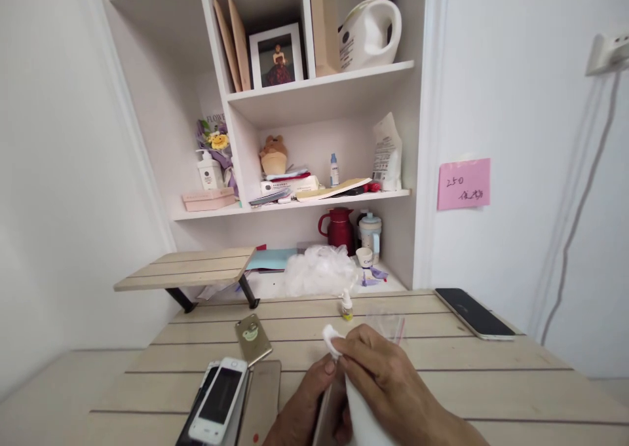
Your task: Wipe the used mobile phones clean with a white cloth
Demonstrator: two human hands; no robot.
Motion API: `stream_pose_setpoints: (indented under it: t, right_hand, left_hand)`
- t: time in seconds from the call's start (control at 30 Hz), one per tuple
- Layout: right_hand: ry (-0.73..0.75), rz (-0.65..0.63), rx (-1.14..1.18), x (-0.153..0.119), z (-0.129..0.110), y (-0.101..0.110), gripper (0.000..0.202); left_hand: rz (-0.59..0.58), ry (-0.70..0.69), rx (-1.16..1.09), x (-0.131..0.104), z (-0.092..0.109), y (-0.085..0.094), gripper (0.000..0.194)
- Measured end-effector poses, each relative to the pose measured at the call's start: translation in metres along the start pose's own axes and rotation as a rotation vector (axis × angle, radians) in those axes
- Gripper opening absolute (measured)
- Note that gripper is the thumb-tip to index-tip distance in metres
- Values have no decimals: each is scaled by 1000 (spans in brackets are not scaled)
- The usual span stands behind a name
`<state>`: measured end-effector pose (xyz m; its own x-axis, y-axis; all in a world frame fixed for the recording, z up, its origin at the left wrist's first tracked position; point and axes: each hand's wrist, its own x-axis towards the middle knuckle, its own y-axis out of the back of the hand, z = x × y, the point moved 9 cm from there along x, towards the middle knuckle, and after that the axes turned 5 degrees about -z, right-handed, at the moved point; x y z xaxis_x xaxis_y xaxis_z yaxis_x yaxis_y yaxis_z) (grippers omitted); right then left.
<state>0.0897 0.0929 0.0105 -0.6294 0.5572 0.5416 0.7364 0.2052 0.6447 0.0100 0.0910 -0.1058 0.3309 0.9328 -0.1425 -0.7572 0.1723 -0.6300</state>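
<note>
Near the front edge of the wooden table, my left hand (307,400) is wrapped round a flat, phone-like device (330,407), much of it hidden by my fingers. My right hand (388,374) pinches a white tissue (363,414) against the top edge of the device; one end of the tissue sticks up past my fingertips and the rest hangs down under my palm. Just beyond my hands stand a small dropper bottle (346,307) with a white cap and a clear plastic bag (386,325).
Left of my hands lie a white phone (219,400) on other devices, a gold phone back (253,338) and a gold device (261,403). A black-screened phone (474,313) lies at right. Behind are a small raised stand (189,267), crumpled plastic (322,270) and shelves (319,82).
</note>
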Motion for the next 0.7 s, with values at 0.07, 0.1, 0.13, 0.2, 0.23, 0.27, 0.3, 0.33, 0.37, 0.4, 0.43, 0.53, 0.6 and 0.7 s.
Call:
stream_pose_setpoints:
  t: [0.07,0.1,0.13,0.2,0.23,0.27,0.3,0.33,0.37,0.4,0.43,0.53,0.6,0.7]
  right_hand:
    - [-20,-31,-49,-1,2,-6,29]
    - [-23,-40,-81,-2,3,-10,30]
    - [-20,-55,-114,-3,3,-14,32]
    - [-4,-110,-187,-4,1,-26,32]
    - [5,-144,-223,-5,-1,-32,31]
    - [16,-177,-260,-5,-2,-38,29]
    - [28,-209,-299,-6,-4,-42,27]
    - [40,-233,-339,-6,-5,-45,25]
    - [55,-251,-377,-6,-6,-47,23]
    - [68,-270,-410,-6,-6,-47,23]
    - [78,-285,-434,-6,-7,-47,22]
    - [70,-284,-440,-6,-9,-43,22]
    - [64,-273,-399,-6,-13,-43,24]
    - [109,-308,-333,-9,-22,-54,27]
  left_hand:
    - [16,7,-29,0,-1,0,48]
    - [25,26,-73,-1,-2,1,50]
    - [31,45,-131,-1,-3,1,51]
    - [30,50,-253,-3,2,0,45]
    - [20,23,-307,-3,7,0,41]
    - [6,-11,-343,-2,13,-1,40]
    - [-4,-45,-371,-1,19,0,40]
    - [-6,-73,-397,0,22,2,41]
    - [-5,-92,-425,1,24,5,42]
    - [-6,-98,-444,3,24,7,43]
    - [-13,-96,-457,5,23,9,43]
    - [-77,-106,-487,9,21,10,47]
    - [-76,-106,-490,10,20,12,50]
    - [18,-107,-482,7,20,20,52]
